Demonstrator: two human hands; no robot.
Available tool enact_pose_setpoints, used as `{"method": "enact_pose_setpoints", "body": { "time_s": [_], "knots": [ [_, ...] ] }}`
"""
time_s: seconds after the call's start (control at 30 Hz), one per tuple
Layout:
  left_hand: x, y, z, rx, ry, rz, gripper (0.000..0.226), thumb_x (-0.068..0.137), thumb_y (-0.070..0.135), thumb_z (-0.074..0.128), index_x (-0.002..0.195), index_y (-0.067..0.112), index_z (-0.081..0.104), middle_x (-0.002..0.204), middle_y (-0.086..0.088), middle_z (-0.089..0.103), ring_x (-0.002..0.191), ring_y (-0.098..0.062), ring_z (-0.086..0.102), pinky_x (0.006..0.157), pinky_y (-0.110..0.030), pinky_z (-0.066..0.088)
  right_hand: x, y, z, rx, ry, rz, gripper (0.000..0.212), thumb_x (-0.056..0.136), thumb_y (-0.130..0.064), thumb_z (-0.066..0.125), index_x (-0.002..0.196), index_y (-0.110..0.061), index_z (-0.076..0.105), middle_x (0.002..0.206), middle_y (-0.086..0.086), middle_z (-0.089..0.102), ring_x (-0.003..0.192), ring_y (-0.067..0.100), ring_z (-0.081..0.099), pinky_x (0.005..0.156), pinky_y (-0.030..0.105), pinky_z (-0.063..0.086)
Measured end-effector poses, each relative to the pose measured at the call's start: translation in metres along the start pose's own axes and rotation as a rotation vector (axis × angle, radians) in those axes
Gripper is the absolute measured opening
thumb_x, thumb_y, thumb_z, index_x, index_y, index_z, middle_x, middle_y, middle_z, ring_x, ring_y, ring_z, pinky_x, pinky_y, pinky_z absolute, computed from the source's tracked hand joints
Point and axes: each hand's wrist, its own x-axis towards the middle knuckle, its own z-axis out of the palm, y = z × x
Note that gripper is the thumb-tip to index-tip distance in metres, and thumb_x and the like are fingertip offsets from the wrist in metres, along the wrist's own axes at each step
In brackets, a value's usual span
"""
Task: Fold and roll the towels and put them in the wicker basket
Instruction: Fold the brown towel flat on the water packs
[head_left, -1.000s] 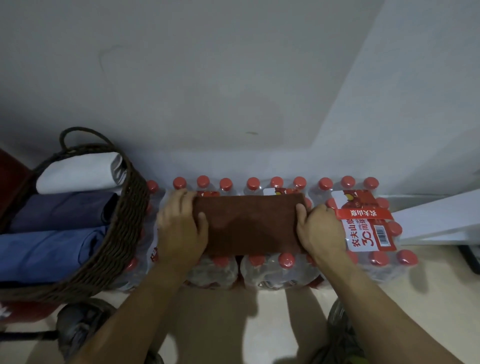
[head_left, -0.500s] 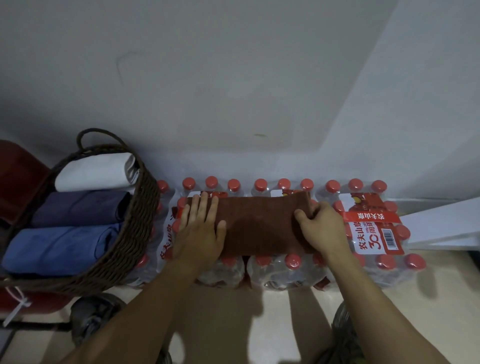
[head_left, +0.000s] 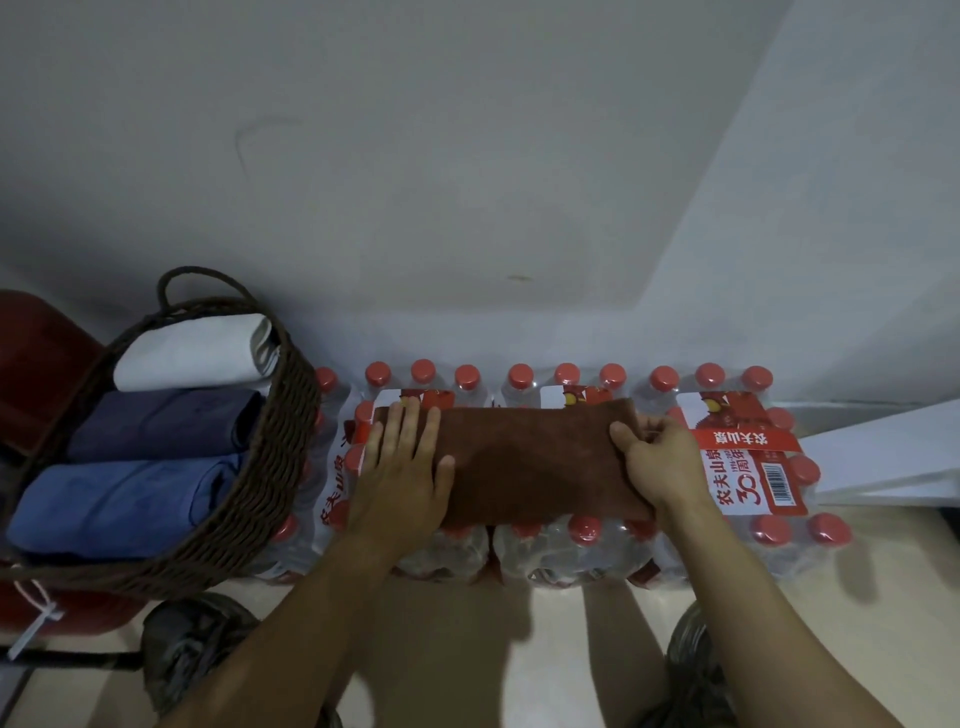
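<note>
Presently the brown towel lies folded into a long strip across the tops of the shrink-wrapped water bottle packs, which serve as the work surface; their capped tops give a level, if bumpy, bed at a height that suits a person reaching down from above. The left hand rests flat on the strip's left end, fingers straight and spread, thumb out to the side; the judgement is that it pins the cloth so the end cannot slide while the other end is worked. The right hand holds the right end, its fingers curled over the edge of the fabric and the thumb lying on top (a pinching hold, consistent with starting a fold or a roll from that side; which of the two cannot be told).

The wicker basket stands just beside the packs on the left, close enough that a finished roll need only travel a short way; inside it lie three rolled towels side by side, a white towel at the far side, a dark navy towel in the middle and a blue towel nearest; room for a fourth looks tight. A red object shows behind and under the basket; its nature is unclear.
</note>
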Motion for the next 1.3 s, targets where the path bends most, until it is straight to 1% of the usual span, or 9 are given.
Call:
{"method": "enact_pose_setpoints", "body": {
  "time_s": [0.13, 0.37, 0.47, 0.53, 0.77, 0.87, 0.93, 1.1, 1.3],
  "knots": [
    [-0.012, 0.021, 0.004, -0.002, -0.009, 0.015, 0.068, 0.098, 0.052, 0.008, 0.155, 0.015, 0.014, 0.162, -0.011, 0.01, 0.15, -0.025, 0.0, 0.121, -0.043, -0.004, 0.008, 0.005, -0.024, -0.152, 0.067, -0.066, 0.019, 0.091, -0.023, 0.068, 0.081, -0.006, 0.065, 0.077, 0.01, 0.069, 0.069, 0.025, 0.065, 0.057, 0.03, 0.049],
    [-0.014, 0.041, -0.005, -0.172, -0.031, -0.011, 0.063, 0.099, 0.052, 0.019, 0.155, 0.022, 0.013, 0.163, -0.004, 0.003, 0.15, -0.023, -0.006, 0.121, -0.041, -0.009, 0.001, -0.019, -0.044, -0.403, 0.062, -0.134, 0.016, 0.093, -0.022, 0.065, 0.095, -0.005, 0.065, 0.088, 0.012, 0.067, 0.08, 0.029, 0.06, 0.071, 0.032, 0.042],
    [-0.017, 0.035, -0.021, -0.592, 0.125, -0.172, 0.038, 0.095, 0.031, 0.053, 0.131, 0.023, 0.053, 0.146, 0.002, 0.042, 0.137, -0.019, 0.034, 0.118, -0.045, 0.027, -0.009, -0.054, -0.041, -0.563, 0.015, -0.201, 0.015, 0.094, -0.026, 0.063, 0.098, -0.012, 0.061, 0.087, 0.008, 0.063, 0.084, 0.03, 0.061, 0.075, 0.036, 0.048],
    [-0.019, 0.026, -0.028, -0.547, 0.263, -0.298, 0.026, 0.088, 0.022, 0.06, 0.113, 0.022, 0.06, 0.123, 0.003, 0.053, 0.118, -0.016, 0.047, 0.104, -0.039, 0.044, -0.02, -0.078, -0.032, -0.536, -0.013, -0.238, 0.013, 0.091, -0.029, 0.065, 0.093, -0.017, 0.059, 0.087, 0.003, 0.065, 0.083, 0.026, 0.062, 0.074, 0.035, 0.049],
    [-0.024, -0.004, -0.036, -0.573, 0.008, -0.438, 0.025, 0.086, 0.023, 0.069, 0.108, 0.016, 0.06, 0.091, 0.009, 0.061, 0.081, -0.007, 0.054, 0.065, -0.017, 0.037, -0.055, -0.105, 0.048, -0.39, -0.149, -0.313, 0.014, 0.086, -0.03, 0.068, 0.083, -0.022, 0.057, 0.078, -0.005, 0.065, 0.072, 0.017, 0.064, 0.058, 0.027, 0.05],
    [-0.026, -0.013, -0.04, -0.712, -0.067, -0.435, 0.024, 0.089, 0.021, 0.065, 0.113, 0.016, 0.064, 0.097, 0.009, 0.067, 0.089, -0.008, 0.062, 0.075, -0.019, 0.049, -0.061, -0.095, 0.087, -0.315, -0.186, -0.325, 0.021, 0.087, -0.033, 0.07, 0.08, -0.023, 0.053, 0.073, -0.007, 0.064, 0.064, 0.009, 0.063, 0.05, 0.017, 0.042],
    [-0.025, -0.018, -0.044, -0.775, -0.129, -0.445, 0.021, 0.094, 0.025, 0.058, 0.112, 0.018, 0.067, 0.103, 0.005, 0.07, 0.095, -0.011, 0.065, 0.083, -0.029, 0.053, -0.066, -0.083, 0.109, -0.291, -0.296, -0.282, 0.018, 0.091, -0.034, 0.066, 0.085, -0.025, 0.052, 0.076, -0.005, 0.067, 0.061, 0.011, 0.067, 0.055, 0.02, 0.055],
    [-0.017, -0.027, -0.053, -0.897, -0.266, -0.433, 0.015, 0.097, 0.032, 0.054, 0.091, 0.027, 0.067, 0.088, 0.009, 0.067, 0.084, -0.006, 0.063, 0.068, -0.02, 0.048, -0.073, -0.061, 0.139, -0.382, -0.453, -0.297, 0.018, 0.097, -0.017, 0.056, 0.113, -0.013, 0.062, 0.1, 0.007, 0.07, 0.086, 0.022, 0.07, 0.084, 0.039, 0.058],
    [-0.015, -0.018, -0.058, -0.792, -0.332, -0.327, 0.01, 0.087, 0.03, 0.069, 0.079, 0.024, 0.067, 0.076, 0.008, 0.067, 0.078, -0.008, 0.064, 0.067, -0.021, 0.049, -0.061, -0.071, 0.122, -0.241, -0.67, -0.055, 0.025, 0.101, -0.005, 0.043, 0.118, -0.016, 0.058, 0.098, 0.001, 0.064, 0.075, 0.021, 0.071, 0.073, 0.037, 0.062]
  ]
}}
